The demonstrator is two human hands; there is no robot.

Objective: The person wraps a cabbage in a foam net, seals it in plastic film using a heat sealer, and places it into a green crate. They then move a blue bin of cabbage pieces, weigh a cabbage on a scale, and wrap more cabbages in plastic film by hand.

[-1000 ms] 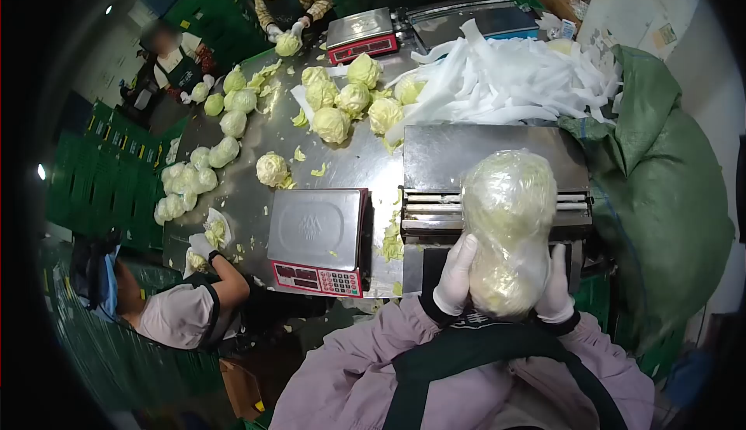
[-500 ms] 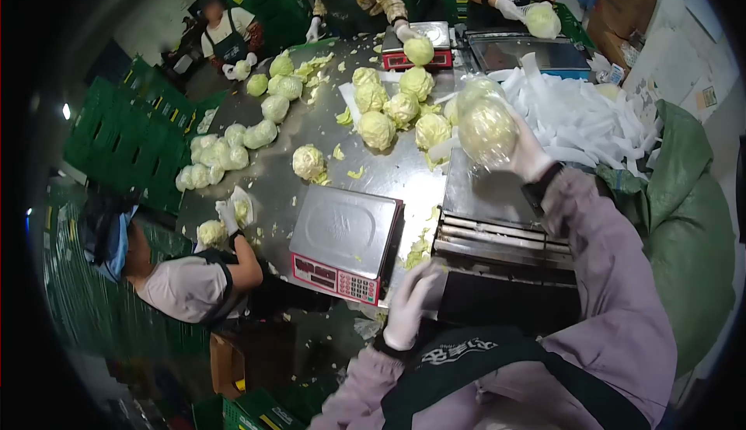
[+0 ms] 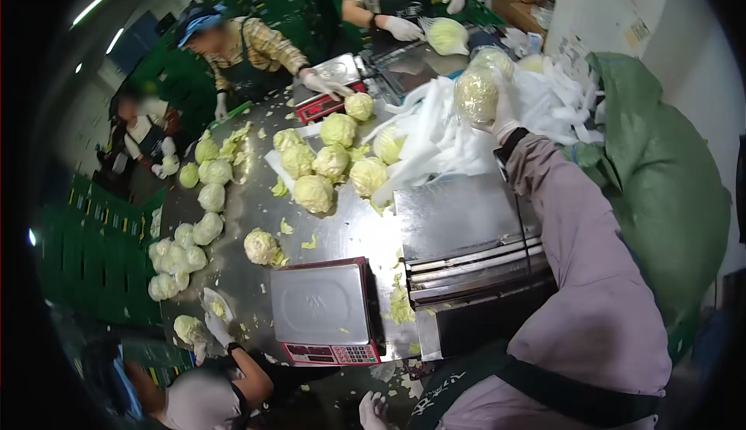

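My right hand [image 3: 503, 110], in a white glove, is closed on a film-wrapped cabbage [image 3: 475, 97], with another wrapped cabbage [image 3: 494, 60] right behind it. It holds them up over the heap of white foam strips [image 3: 443, 146]. My left hand [image 3: 374, 410], also gloved, hangs low at the bottom edge, fingers apart and slightly curled, with nothing in it. Nearest to that hand is a red-edged scale [image 3: 320, 305] with a bare steel pan. A metal wrapping machine [image 3: 458, 224] lies below my right forearm.
Bare cabbages [image 3: 313, 194] cluster mid-table, and wrapped ones [image 3: 177, 259] line the left side. Co-workers stand around the table; one gloved hand [image 3: 330, 85] reaches over a second scale [image 3: 328, 72]. A green sack [image 3: 653, 173] bulges on the right. Green crates [image 3: 93, 235] are stacked at left.
My view has swung to the right. My right hand has carried the wrapped cabbages away from me, over the foam strips. My left hand has dropped lower. A co-worker's hand has let go of a cabbage.
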